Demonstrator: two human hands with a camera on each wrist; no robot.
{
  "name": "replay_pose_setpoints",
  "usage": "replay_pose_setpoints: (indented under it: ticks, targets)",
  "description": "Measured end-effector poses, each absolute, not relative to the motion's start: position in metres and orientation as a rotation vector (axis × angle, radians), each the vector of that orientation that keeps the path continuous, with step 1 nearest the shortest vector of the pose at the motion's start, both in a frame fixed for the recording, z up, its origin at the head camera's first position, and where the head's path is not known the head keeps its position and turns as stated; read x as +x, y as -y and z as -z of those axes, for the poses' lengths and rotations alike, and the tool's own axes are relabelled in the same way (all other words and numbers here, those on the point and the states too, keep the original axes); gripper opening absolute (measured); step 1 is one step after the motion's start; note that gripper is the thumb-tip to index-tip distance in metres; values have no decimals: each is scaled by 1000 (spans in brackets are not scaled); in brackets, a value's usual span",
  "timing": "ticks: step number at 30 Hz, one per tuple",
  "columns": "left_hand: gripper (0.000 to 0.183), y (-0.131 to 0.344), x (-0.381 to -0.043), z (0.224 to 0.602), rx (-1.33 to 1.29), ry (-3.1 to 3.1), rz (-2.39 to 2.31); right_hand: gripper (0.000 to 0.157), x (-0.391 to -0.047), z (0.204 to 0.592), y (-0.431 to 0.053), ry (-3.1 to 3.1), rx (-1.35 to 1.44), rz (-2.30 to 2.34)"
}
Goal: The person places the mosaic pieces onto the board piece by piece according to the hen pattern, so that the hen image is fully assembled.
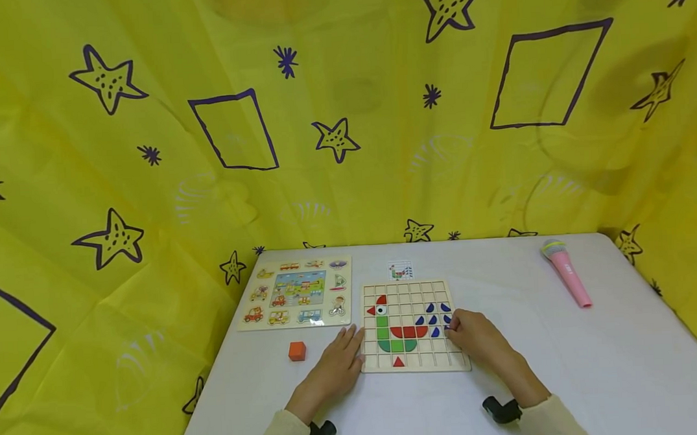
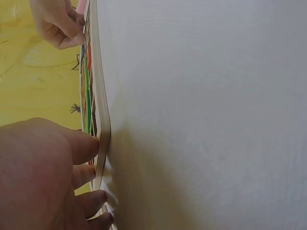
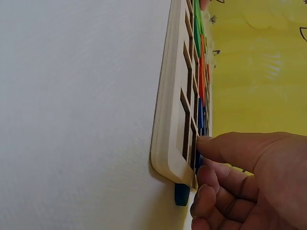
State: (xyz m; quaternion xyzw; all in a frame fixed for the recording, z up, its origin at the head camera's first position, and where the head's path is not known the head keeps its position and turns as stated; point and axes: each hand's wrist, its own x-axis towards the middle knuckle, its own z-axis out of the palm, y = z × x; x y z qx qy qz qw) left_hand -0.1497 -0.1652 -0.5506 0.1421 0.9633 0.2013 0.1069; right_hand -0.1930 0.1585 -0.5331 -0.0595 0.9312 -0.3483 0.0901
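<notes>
A wooden grid board (image 1: pixel 442 361) lies on the table, with red, green and blue pieces forming a bird in its cells. My left hand (image 1: pixel 336 362) rests at the board's left edge, its thumb and fingertips (image 2: pixel 88 148) touching the rim. At the right edge, my right hand (image 1: pixel 483 336) has curled fingers and pinches a blue piece (image 3: pixel 199 162), low over the cells. The fingers partly hide that piece. Several blue pieces (image 1: pixel 433 319) sit in cells just left of this hand. Another dark blue piece (image 3: pixel 181 194) shows past the board's corner in the right wrist view.
A small picture card (image 1: pixel 400 270) with a similar bird lies behind the board. To the left are a vehicle puzzle board (image 1: pixel 257 273) and an orange cube (image 1: pixel 297 351). A pink toy microphone (image 1: pixel 568 276) lies at the back right. Yellow patterned cloth (image 1: pixel 336 198) surrounds the table.
</notes>
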Motion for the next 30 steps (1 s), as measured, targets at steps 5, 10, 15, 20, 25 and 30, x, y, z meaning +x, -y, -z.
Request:
replay_pose_setpoints:
  ticks: [5,10,15,20,25,30]
  targets:
    - [61,166,-150,552,418,-2837,-588,12,-192,531,-159,-2758,-161,1035]
    - [61,166,-150,552,419,-2841,-592,11,-192,531,-159,-2731,-120,1046]
    - [61,167,-150,553,419,-2839,-603,13,-193,532,-159,-2717,-89,1068]
    - [61,166,-150,554,421,-2840,-608,11,-192,531,-161,-2703,-74,1083]
    - [62,166,-150,552,412,-2836,-616,10,-191,529,-161,-2698,-78,1093]
    - [62,166,-149,551,407,-2836,-622,11,-192,530,-161,-2707,-82,1095]
